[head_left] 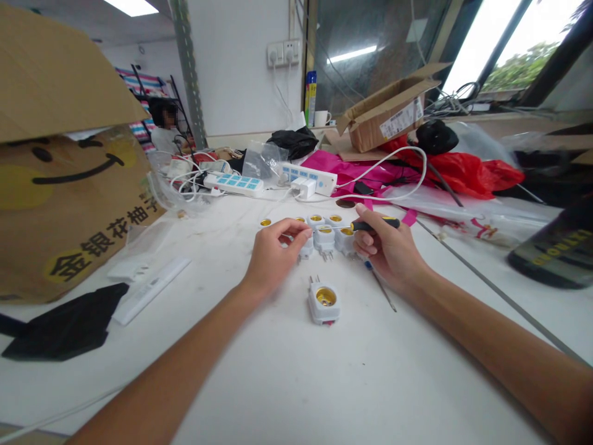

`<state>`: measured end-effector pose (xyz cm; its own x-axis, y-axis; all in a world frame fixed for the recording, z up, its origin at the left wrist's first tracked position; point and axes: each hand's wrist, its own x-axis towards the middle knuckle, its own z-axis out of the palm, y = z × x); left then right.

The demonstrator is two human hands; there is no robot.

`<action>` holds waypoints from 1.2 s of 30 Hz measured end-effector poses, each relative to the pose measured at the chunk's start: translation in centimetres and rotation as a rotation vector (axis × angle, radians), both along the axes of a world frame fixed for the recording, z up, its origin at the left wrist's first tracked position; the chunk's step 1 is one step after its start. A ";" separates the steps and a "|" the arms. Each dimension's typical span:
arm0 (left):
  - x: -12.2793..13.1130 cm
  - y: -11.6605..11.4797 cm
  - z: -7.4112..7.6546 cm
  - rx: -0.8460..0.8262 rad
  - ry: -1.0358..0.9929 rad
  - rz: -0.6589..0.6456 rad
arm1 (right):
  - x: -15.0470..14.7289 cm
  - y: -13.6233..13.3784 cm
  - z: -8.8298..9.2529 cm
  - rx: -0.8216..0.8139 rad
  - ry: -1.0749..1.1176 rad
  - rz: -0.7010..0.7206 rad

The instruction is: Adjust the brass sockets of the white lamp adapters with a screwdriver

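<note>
My right hand [389,247] is closed round the black and yellow handle of a screwdriver [365,225]. Its thin shaft points left, level with the table. At the tip, my left hand [280,250] pinches thumb and fingers together; whatever is between them is too small to make out. Below my hands lies a white lamp socket adapter [325,298] with a gold-coloured threaded inside and plug pins pointing away from me. Several similar socket adapters [325,240] stand in a group behind my hands, partly hidden. A second screwdriver [382,286], with a blue end, lies beside my right hand.
A large cardboard box [69,210] stands at the left, with a black piece [69,321] and a white strip [152,290] nearby. Power strips [234,183], cables and plastic bags [482,164] fill the back. A dark object [556,247] is at right. A person [164,127] sits far left.
</note>
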<state>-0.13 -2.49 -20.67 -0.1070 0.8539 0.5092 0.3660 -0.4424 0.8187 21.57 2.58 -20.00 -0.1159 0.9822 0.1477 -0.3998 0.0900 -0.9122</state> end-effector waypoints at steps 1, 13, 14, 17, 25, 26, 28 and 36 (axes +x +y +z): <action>0.0 0.0 0.0 0.001 0.002 0.000 | 0.0 0.0 0.0 0.000 -0.002 0.001; 0.3 -0.2 0.0 0.002 0.035 -0.009 | -0.3 -0.1 0.2 0.133 -0.034 -0.106; 0.3 -0.3 0.0 0.001 0.038 -0.010 | -0.3 -0.1 0.2 0.153 -0.041 -0.130; 0.5 -0.4 -0.1 -0.003 0.040 -0.004 | -0.2 0.0 0.0 0.183 -0.069 -0.163; 0.3 -0.2 0.2 -0.020 -0.002 0.036 | -0.1 0.5 -0.1 0.131 -0.084 -0.090; 0.2 -0.1 0.3 -0.023 -0.010 0.041 | -0.1 0.6 -0.1 0.126 -0.077 -0.079; 0.1 0.0 0.3 -0.027 -0.023 0.048 | 0.0 0.6 -0.1 0.123 -0.066 -0.056; 0.1 0.0 0.4 -0.025 -0.020 0.055 | 0.2 0.6 -0.3 0.190 -0.057 -0.071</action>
<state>-0.04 -2.51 -20.26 -0.1639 0.8589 0.4853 0.3731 -0.4014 0.8365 21.74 3.19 -20.28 -0.0612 0.9434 0.3260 -0.3347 0.2883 -0.8971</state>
